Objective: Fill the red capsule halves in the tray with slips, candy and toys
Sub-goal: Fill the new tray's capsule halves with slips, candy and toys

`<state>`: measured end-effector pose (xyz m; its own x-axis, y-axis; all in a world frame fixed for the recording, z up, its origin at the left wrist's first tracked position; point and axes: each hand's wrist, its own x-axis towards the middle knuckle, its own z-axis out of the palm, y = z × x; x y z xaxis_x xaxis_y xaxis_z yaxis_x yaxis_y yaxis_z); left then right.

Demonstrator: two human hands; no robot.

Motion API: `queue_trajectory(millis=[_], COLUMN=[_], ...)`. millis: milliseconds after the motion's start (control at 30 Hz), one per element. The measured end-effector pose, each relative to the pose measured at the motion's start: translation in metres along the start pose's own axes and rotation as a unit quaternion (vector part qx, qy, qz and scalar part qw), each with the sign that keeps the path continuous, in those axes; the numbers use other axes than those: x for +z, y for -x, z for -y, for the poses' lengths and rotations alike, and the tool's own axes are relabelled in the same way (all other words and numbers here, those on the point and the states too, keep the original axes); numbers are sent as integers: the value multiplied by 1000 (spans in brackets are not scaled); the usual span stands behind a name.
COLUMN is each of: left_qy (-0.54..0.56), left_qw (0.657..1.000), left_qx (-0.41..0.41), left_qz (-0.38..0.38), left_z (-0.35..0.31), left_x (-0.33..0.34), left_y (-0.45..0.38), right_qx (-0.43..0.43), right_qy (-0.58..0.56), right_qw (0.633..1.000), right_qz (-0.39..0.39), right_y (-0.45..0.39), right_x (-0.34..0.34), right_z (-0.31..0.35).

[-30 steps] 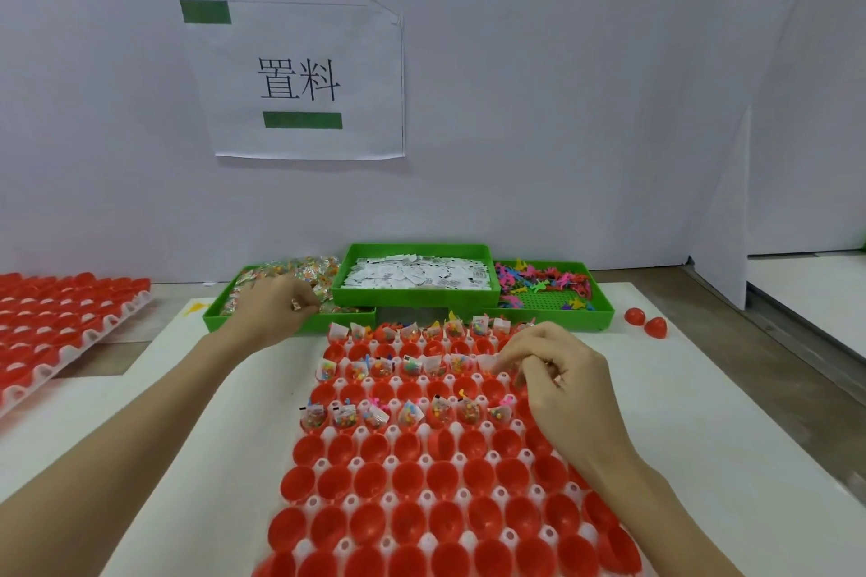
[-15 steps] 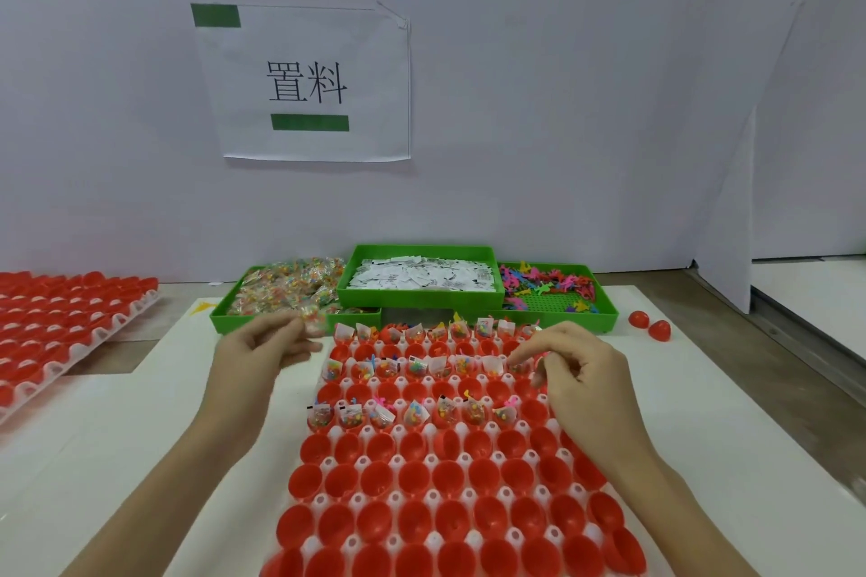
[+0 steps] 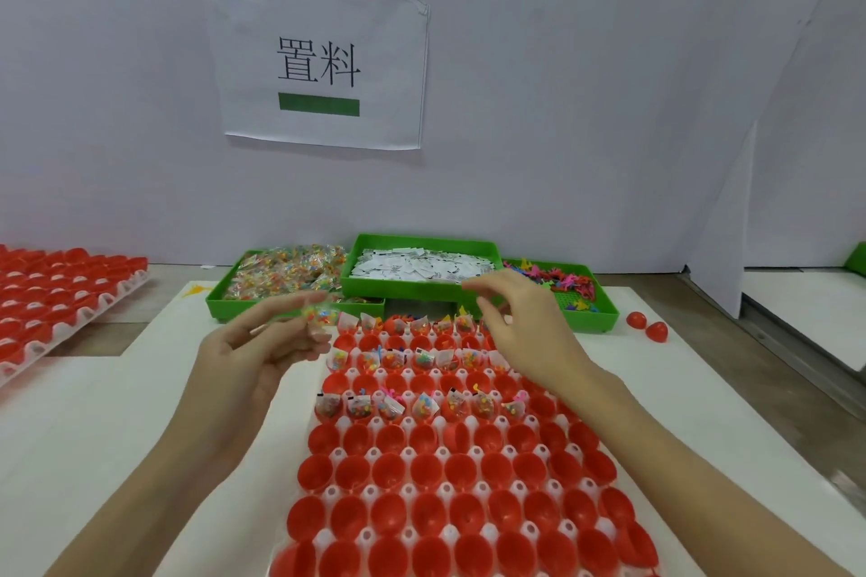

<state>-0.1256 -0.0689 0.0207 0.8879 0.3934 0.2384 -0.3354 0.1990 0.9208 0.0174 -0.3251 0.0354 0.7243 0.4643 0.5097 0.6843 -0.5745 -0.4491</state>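
Two hands up over the tray's far end. Left hand (image 3: 262, 342) pinches a candy packet (image 3: 321, 314) at its fingertips; a second ago it was reaching in the candy bin (image 3: 281, 281), so the pick is done and the packet is now near the tray's far-left corner, not yet dropped. Right hand (image 3: 520, 323) has lifted off the filled rows toward the slip bin (image 3: 421, 269), fingers loosely curled; whether it holds anything I cannot tell. White tray (image 3: 370, 454) of red capsule halves (image 3: 389, 436) on the surface: far rows filled, one far row partly bare, near rows still empty. Toy bin (image 3: 581, 295) far right. Judgement: candy drop next, most of the task remains.
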Motion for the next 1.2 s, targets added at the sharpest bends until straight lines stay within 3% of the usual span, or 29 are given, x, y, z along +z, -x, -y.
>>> queue_trajectory(millis=[300,600,967,1200], left_qy=[9,-46,-130,-154], left_qw=[1000,999,991,988], left_qx=[4,3,7,16], left_qz=[-15,12,5,5], left_z=[-3,0,12,12], left_x=[-9,-2,-2,-3], left_y=[-3,3,5,6], right_qx=[31,65,121,126], right_qy=[130,42,128,75], right_qw=[980,987,980,985], right_qz=[148,139,88,87], right_y=[-81,-94,-101,-99], right_x=[34,24,24,18], right_z=[-10,-21,-39,-49])
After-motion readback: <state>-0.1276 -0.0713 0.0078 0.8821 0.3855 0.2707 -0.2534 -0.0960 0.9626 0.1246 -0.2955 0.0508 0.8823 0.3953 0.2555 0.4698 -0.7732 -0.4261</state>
